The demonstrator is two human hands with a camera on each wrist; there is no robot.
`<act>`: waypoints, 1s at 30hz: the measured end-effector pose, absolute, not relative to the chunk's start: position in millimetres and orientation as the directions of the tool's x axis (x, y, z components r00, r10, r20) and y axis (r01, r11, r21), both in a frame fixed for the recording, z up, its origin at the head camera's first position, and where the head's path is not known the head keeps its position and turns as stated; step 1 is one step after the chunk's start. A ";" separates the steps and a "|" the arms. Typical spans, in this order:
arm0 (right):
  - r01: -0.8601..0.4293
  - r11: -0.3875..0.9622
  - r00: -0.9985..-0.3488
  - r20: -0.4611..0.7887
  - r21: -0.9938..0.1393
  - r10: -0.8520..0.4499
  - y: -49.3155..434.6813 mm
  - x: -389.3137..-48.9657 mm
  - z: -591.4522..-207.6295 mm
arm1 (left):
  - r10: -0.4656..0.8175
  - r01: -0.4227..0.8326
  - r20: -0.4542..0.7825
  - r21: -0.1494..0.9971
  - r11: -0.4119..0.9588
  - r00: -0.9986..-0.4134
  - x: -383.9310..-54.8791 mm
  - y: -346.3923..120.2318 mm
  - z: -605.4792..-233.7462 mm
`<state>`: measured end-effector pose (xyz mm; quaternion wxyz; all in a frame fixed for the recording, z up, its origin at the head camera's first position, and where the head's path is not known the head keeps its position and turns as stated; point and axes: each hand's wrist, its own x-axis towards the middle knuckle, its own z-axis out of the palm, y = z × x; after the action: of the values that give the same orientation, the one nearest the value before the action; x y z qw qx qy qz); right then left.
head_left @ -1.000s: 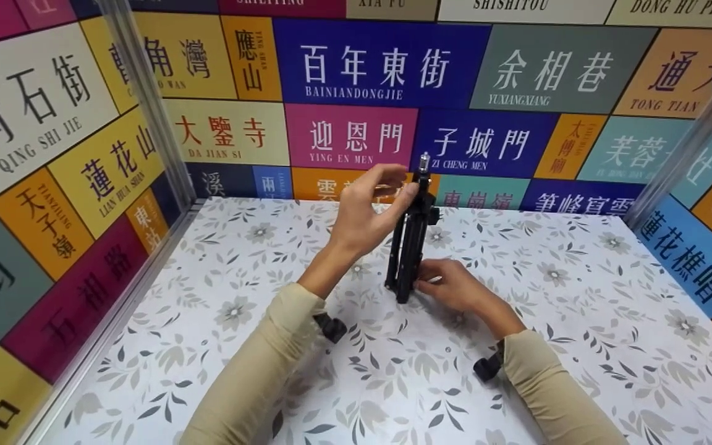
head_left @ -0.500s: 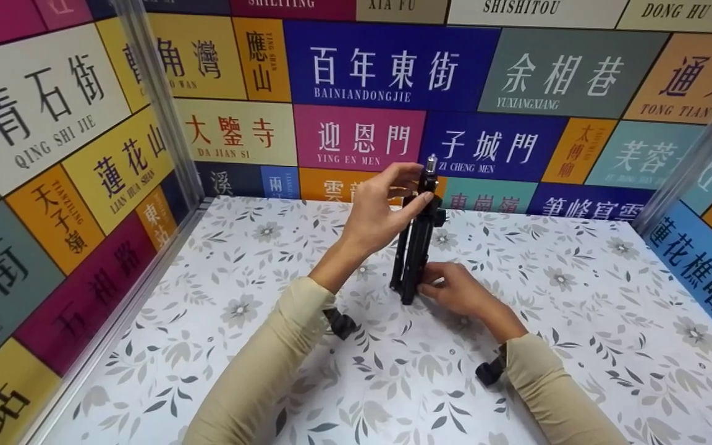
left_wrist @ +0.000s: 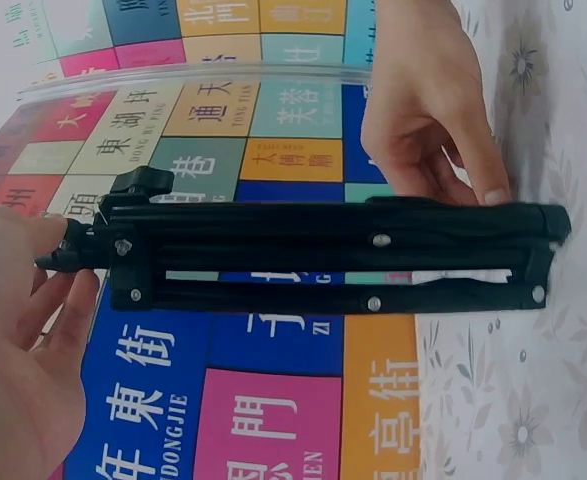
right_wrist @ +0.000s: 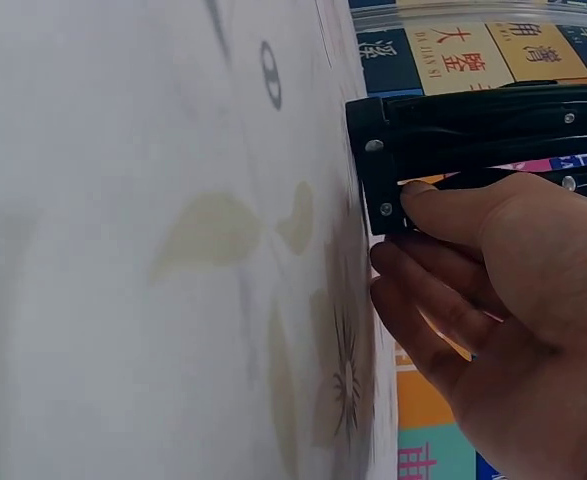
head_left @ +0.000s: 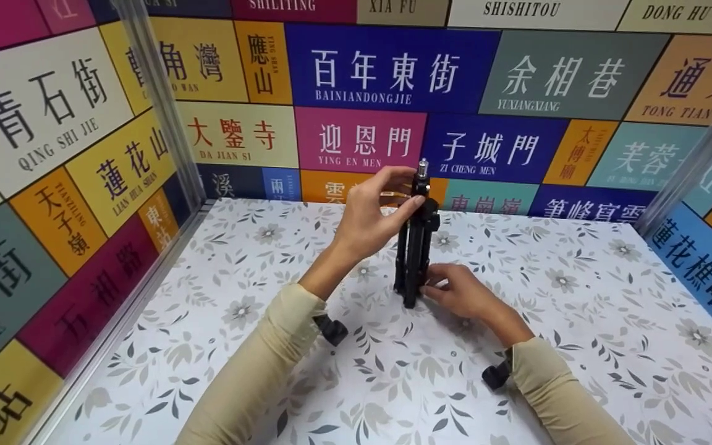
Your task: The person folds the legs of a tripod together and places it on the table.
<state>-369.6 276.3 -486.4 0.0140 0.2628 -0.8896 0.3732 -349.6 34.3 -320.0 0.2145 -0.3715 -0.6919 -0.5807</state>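
Note:
A small black tripod (head_left: 416, 247) stands upright on the table with its legs folded together and a silver screw tip at its top. My left hand (head_left: 368, 213) pinches it near the top between thumb and fingers; the left wrist view shows that hand (left_wrist: 23, 340) at the tripod's head, beside a black knob (left_wrist: 141, 181). Low down, my right hand (head_left: 461, 289) pinches the bottom of one leg. In the right wrist view the thumb of the right hand (right_wrist: 513, 290) presses on the leg's end (right_wrist: 378, 165), with the other fingers curled beneath.
The table (head_left: 220, 371) has a white cloth printed with grey leaves and flowers. Panels with coloured street-name signs (head_left: 387, 68) rise behind it and on the left, with metal posts at the corners. Black straps with camera mounts (head_left: 332, 330) sit at both wrists.
The tripod's top has tilted slightly and moved a little, with the left hand staying on it. The right hand keeps its place at the leg's foot. The head view has shifted slightly.

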 end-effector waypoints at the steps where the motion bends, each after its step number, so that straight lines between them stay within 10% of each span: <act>1: -0.481 0.583 -0.860 0.224 -0.655 -0.458 277.3 -368.9 -485.9 | 0.261 0.768 0.735 0.639 0.040 -0.626 -348.6 31.9 -320.0; 30: -0.497 0.604 -0.858 0.252 -0.623 -0.447 326.6 -350.7 -460.8 | 0.271 0.601 0.594 0.797 -0.066 -0.757 -367.2 -25.8 -364.2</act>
<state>-350.7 326.6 -460.8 0.0349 0.2637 -0.8948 0.3587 -367.2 -25.8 -364.2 0.1261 -0.3247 -0.6715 -0.6540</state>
